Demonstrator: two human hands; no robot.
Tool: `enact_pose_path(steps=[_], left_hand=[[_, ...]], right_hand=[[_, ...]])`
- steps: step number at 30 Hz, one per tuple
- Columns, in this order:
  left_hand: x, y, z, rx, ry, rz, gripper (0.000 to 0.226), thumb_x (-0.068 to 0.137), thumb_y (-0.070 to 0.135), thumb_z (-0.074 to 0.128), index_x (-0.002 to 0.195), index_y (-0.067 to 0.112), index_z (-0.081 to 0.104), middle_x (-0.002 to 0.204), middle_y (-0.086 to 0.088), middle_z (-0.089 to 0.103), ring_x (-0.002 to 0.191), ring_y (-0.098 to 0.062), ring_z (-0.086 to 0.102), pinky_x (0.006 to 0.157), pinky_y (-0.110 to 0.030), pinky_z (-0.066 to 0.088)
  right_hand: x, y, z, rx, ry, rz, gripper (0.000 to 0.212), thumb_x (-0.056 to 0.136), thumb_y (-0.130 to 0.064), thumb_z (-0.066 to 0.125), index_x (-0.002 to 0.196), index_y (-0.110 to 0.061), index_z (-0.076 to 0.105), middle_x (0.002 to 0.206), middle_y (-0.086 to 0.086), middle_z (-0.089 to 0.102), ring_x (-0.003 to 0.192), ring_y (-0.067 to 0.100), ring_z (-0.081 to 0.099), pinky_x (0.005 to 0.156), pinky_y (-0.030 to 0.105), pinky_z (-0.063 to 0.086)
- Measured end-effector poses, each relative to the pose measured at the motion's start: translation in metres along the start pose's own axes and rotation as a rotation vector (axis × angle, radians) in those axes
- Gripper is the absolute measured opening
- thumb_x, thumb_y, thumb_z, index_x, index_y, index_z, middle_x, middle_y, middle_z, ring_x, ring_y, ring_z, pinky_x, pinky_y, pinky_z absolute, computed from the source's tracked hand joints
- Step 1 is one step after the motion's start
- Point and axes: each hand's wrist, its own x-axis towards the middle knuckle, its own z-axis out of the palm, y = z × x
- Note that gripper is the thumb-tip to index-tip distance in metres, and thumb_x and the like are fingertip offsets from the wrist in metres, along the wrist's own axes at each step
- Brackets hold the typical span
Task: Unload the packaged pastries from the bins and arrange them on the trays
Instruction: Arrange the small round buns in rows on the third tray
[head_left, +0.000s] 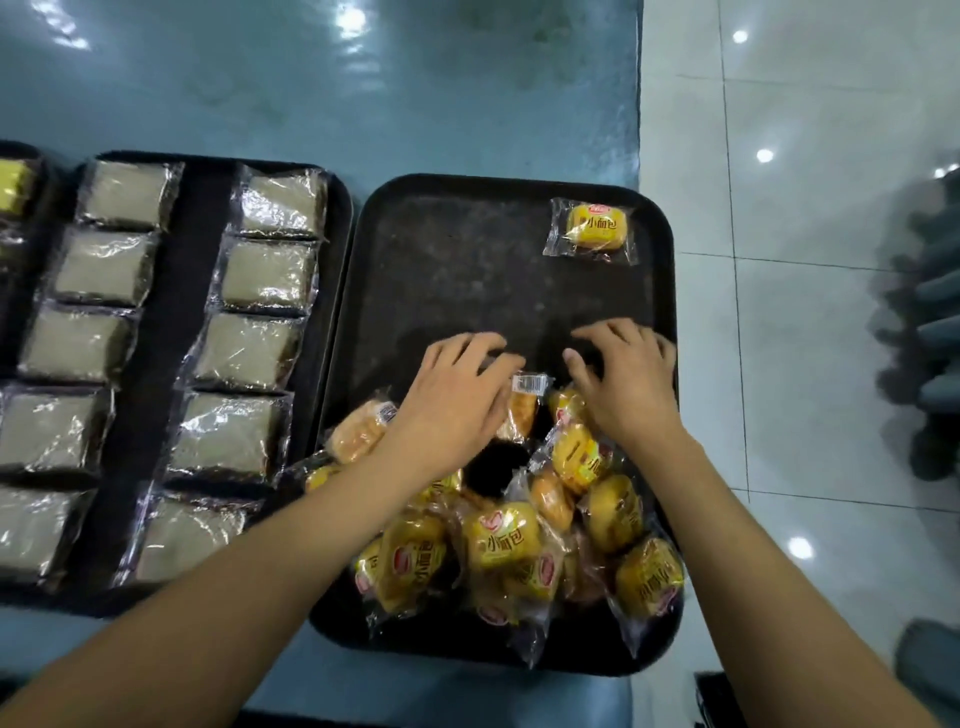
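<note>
I had both hands out over the right-hand tray (395, 249), working at the far edge of the heap of yellow bun packets (519, 540) that lay piled across its near half. My left hand (457, 395) lay palm-down with its fingers spread and relaxed over a bun packet (519, 410) at the top of the heap; whether it actually gripped that packet I could not tell, since the hand covered most of it. My right hand (623, 374) was spread the same way on the packets at the right of the pile, fingers loose, nothing pinched that I could see. I judged both were placed to draw single packets off the heap toward the bare far half.

One packet (592, 228) already sat alone in the far right corner, label up, which I took for the start of a row. The left tray (202, 312) was filled with two neat columns of clear-wrapped pale pastries (265, 273), so it looked finished. No bin showed in view. Most of the buns had yet to be laid out.
</note>
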Motion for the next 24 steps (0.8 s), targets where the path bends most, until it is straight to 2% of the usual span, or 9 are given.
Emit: enact_pose_path(steps=[2, 5, 7, 9, 11, 13, 17, 20, 24], left_hand=[[-0.028, 0.001, 0.002, 0.003, -0.038, 0.000, 0.037, 0.099, 0.033, 0.042, 0.131, 0.023, 0.058, 0.135, 0.002, 0.054, 0.126, -0.025, 0.046, 0.109, -0.044, 0.035], [-0.046, 0.000, 0.010, 0.021, -0.178, -0.029, 0.045, 0.103, 0.044, 0.033, 0.142, 0.030, 0.050, 0.150, 0.009, 0.045, 0.141, -0.024, 0.033, 0.118, -0.044, 0.025], [-0.044, -0.001, 0.011, 0.029, -0.212, -0.049, 0.049, 0.104, 0.048, 0.028, 0.149, 0.032, 0.041, 0.157, 0.010, 0.037, 0.148, -0.025, 0.023, 0.120, -0.045, 0.018], [-0.041, -0.001, 0.010, 0.036, -0.235, -0.056, 0.053, 0.105, 0.050, 0.025, 0.155, 0.032, 0.031, 0.162, 0.010, 0.029, 0.151, -0.027, 0.016, 0.122, -0.046, 0.013], [-0.039, -0.003, 0.010, 0.032, -0.242, -0.073, 0.057, 0.105, 0.051, 0.024, 0.159, 0.033, 0.019, 0.167, 0.010, 0.017, 0.153, -0.028, 0.011, 0.124, -0.045, 0.009], [-0.033, -0.006, 0.008, 0.020, -0.211, -0.092, 0.059, 0.106, 0.051, 0.024, 0.160, 0.033, 0.010, 0.168, 0.010, 0.008, 0.153, -0.029, 0.011, 0.124, -0.045, 0.010], [-0.016, -0.011, -0.001, -0.016, -0.119, -0.141, 0.062, 0.106, 0.047, 0.032, 0.160, 0.032, 0.007, 0.169, 0.009, 0.005, 0.152, -0.029, 0.014, 0.121, -0.044, 0.014], [-0.016, -0.020, -0.006, -0.018, -0.116, -0.216, 0.061, 0.105, 0.044, 0.035, 0.160, 0.031, 0.013, 0.168, 0.008, 0.010, 0.152, -0.028, 0.013, 0.121, -0.045, 0.015], [-0.025, -0.030, -0.004, -0.029, -0.217, -0.195, 0.058, 0.105, 0.045, 0.034, 0.159, 0.033, 0.017, 0.166, 0.010, 0.019, 0.153, -0.027, 0.012, 0.121, -0.045, 0.012]], right_hand=[[-0.008, -0.006, 0.000, 0.030, -0.103, 0.007, 0.043, 0.103, -0.055, 0.040, 0.118, -0.028, 0.070, 0.127, -0.004, 0.061, 0.126, 0.024, 0.049, 0.115, 0.049, 0.024], [-0.001, -0.018, -0.006, 0.006, -0.321, 0.001, 0.055, 0.101, -0.064, 0.034, 0.111, -0.028, 0.074, 0.128, -0.005, 0.060, 0.130, 0.022, 0.047, 0.121, 0.050, 0.015], [0.008, -0.028, -0.012, -0.074, -0.421, -0.008, 0.040, 0.096, -0.064, 0.047, 0.098, -0.034, 0.074, 0.120, -0.007, 0.062, 0.124, 0.020, 0.052, 0.122, 0.052, 0.017], [0.010, -0.039, -0.015, -0.037, -0.452, 0.016, 0.024, 0.094, -0.053, 0.060, 0.089, -0.032, 0.070, 0.098, -0.009, 0.066, 0.106, 0.019, 0.061, 0.115, 0.051, 0.033], [0.006, -0.045, -0.015, 0.136, -0.375, 0.076, 0.013, 0.094, -0.042, 0.065, 0.091, -0.029, 0.065, 0.085, -0.012, 0.065, 0.089, 0.016, 0.065, 0.099, 0.047, 0.050], [-0.001, -0.051, -0.016, 0.281, -0.174, 0.100, 0.008, 0.095, -0.035, 0.066, 0.091, -0.031, 0.060, 0.080, -0.012, 0.065, 0.081, 0.013, 0.065, 0.092, 0.043, 0.054], [-0.007, -0.062, -0.019, 0.076, 0.192, -0.106, 0.010, 0.095, -0.022, 0.065, 0.099, -0.029, 0.058, 0.082, -0.011, 0.065, 0.085, 0.009, 0.064, 0.119, 0.038, 0.028], [-0.011, -0.066, -0.007, -0.103, 0.156, -0.191, 0.007, 0.097, -0.031, 0.057, 0.102, -0.028, 0.061, 0.090, -0.011, 0.066, 0.094, 0.013, 0.065, 0.118, 0.039, 0.026], [-0.002, -0.077, -0.001, -0.287, 0.129, -0.056, 0.034, 0.102, -0.043, 0.044, 0.103, -0.022, 0.071, 0.101, -0.002, 0.071, 0.107, 0.023, 0.063, 0.117, 0.050, 0.027]])
